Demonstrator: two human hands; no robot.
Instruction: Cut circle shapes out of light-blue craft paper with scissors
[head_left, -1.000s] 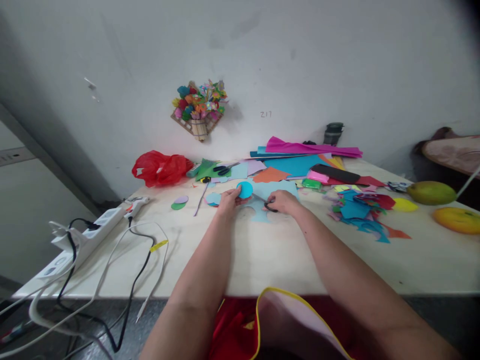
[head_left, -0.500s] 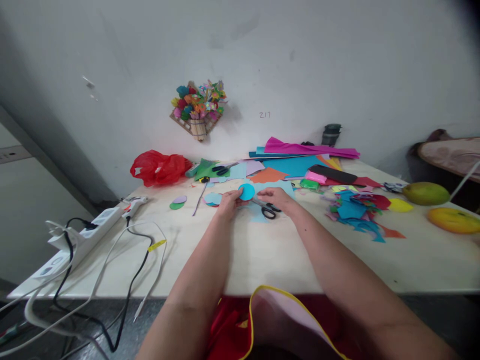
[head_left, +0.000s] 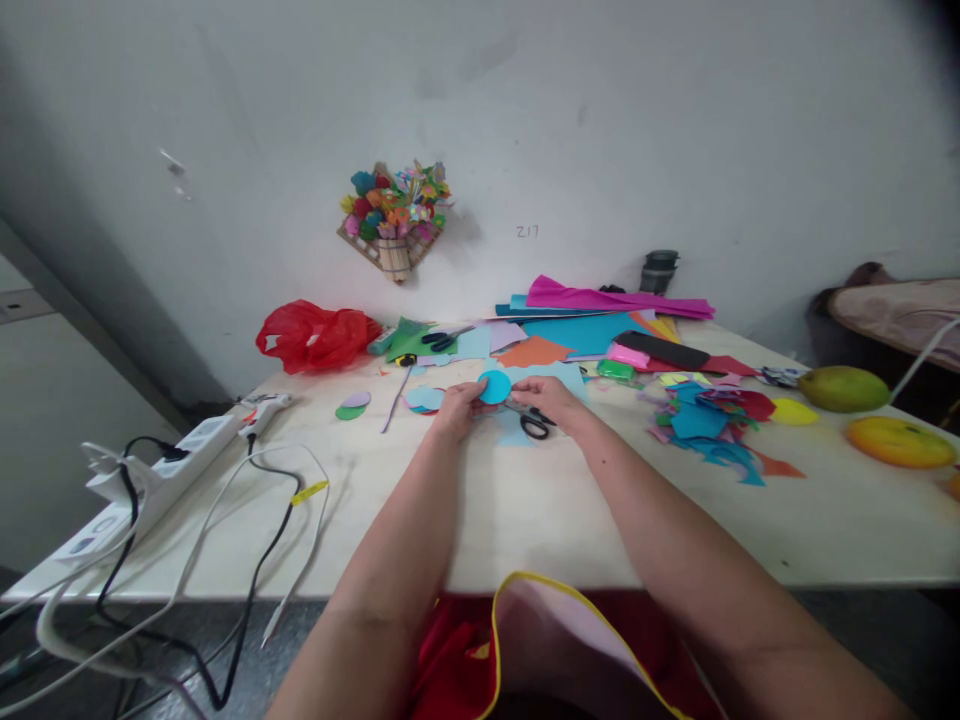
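A blue paper circle point(head_left: 494, 387) is pinched at its left edge by my left hand point(head_left: 459, 403), above the white table. The fingers of my right hand point(head_left: 544, 395) are drawn together just right of the circle; whether they touch its rim or hold a small scrap, I cannot tell. Scissors with dark handles point(head_left: 535, 427) lie on the table beneath my right hand, their blades pointing toward the circle. Pale blue paper point(head_left: 514, 430) is under the scissors. Left of my left hand lie overlapping paper circles point(head_left: 424, 399).
Coloured paper scraps point(head_left: 701, 415) are heaped on the right, near two mangoes point(head_left: 900, 441). Paper sheets point(head_left: 581, 335) and a second pair of scissors point(head_left: 439, 341) lie at the back. A red plastic bag point(head_left: 315, 336) and a power strip point(head_left: 176, 462) with loose cables occupy the left.
The view has shifted slightly. My right fingers have come a little closer together beside the blue circle; my left hand still grips it in the same place.
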